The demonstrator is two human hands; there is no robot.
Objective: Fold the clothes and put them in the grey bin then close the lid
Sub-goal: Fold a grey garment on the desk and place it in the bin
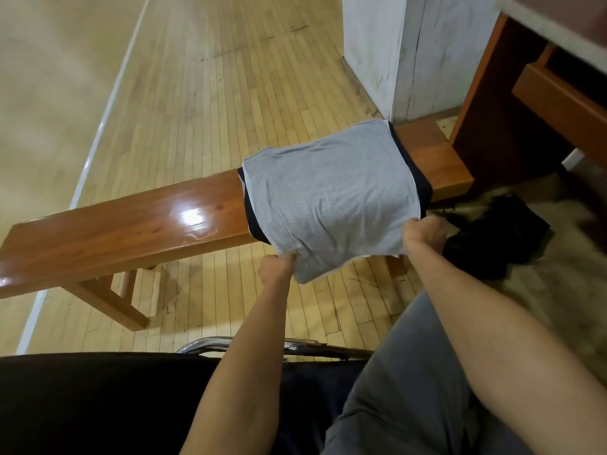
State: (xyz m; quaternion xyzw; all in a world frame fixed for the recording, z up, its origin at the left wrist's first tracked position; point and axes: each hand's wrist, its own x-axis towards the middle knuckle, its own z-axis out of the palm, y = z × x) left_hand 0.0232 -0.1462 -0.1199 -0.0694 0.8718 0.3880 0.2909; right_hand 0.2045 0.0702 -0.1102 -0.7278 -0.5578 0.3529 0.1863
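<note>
Fingers of left hand (277,266) and right hand (423,232) pinching grey garment (331,195) near edge.

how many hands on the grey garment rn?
2. The left hand pinches the near-left corner of the grey garment draped over the bench. The right hand grips its near-right edge. Neither is hidden.

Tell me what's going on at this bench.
A person is folding a grey garment with dark trim laid across the wooden bench. The left hand pinches its near left corner, the right hand grips the near right corner. Dark clothing lies on the floor beside the bench. No grey bin shows.
</note>
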